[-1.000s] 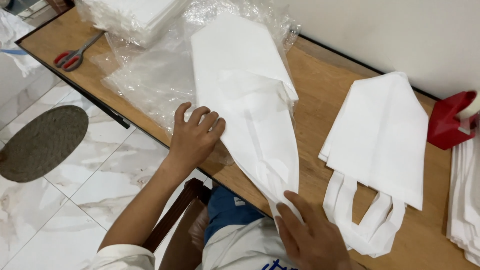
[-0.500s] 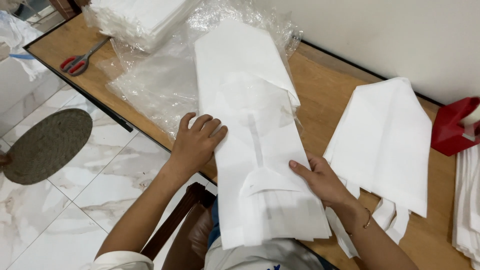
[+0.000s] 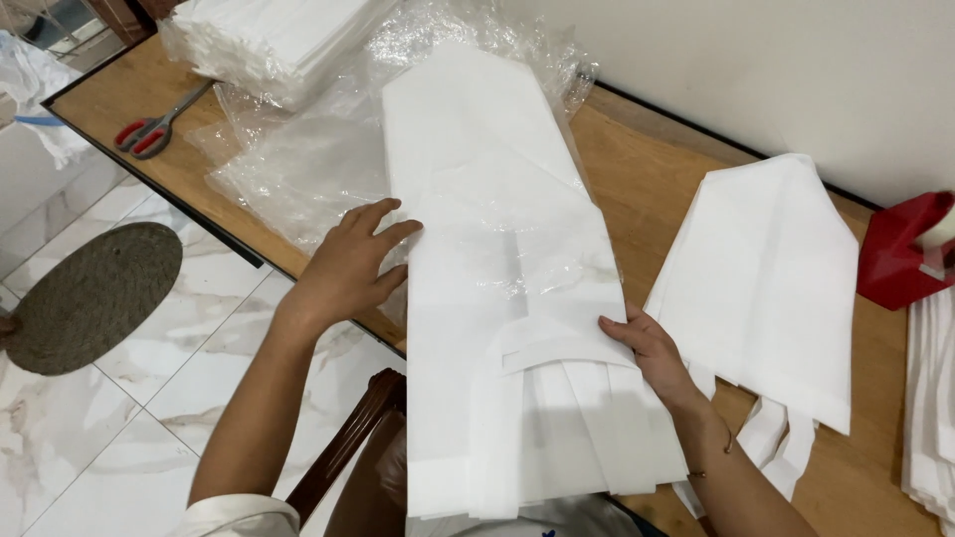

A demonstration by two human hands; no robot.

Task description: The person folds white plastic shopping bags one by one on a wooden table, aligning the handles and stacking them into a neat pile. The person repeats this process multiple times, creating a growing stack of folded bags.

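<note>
- On the brown wooden table (image 3: 657, 189), a long stack of white non-woven fabric bags (image 3: 497, 298) is laid lengthwise, its far end resting on crumpled clear plastic wrapping (image 3: 298, 169) and its near end hanging over the table edge toward the person.
- The left hand (image 3: 348, 261) is pressed flat on the left edge of the stack, fingers spread and nothing gripped.
- The right hand (image 3: 647, 343) is placed at the stack's right edge, where the outer layer appears to be pinched between thumb and fingers; the grip itself is partly hidden, so this is given as a judgement.
- The stack's handles are seen folded inward, and a clear film seems to lie over its middle.
- Judged from the layout, the bundle is gathered and squared, but not yet sealed or set aside.
- To the right, a second folded bundle of white bags (image 3: 766, 288) is laid apart on the table, its handles trailing toward the near edge; this one looks finished.
- At the far left corner, a thick pile of unfolded white bags (image 3: 279, 40) is kept, so more work appears to be left.
- Red-handled scissors (image 3: 149, 129) are seen near that pile, and a red tape dispenser (image 3: 905, 254) at the right.
</note>
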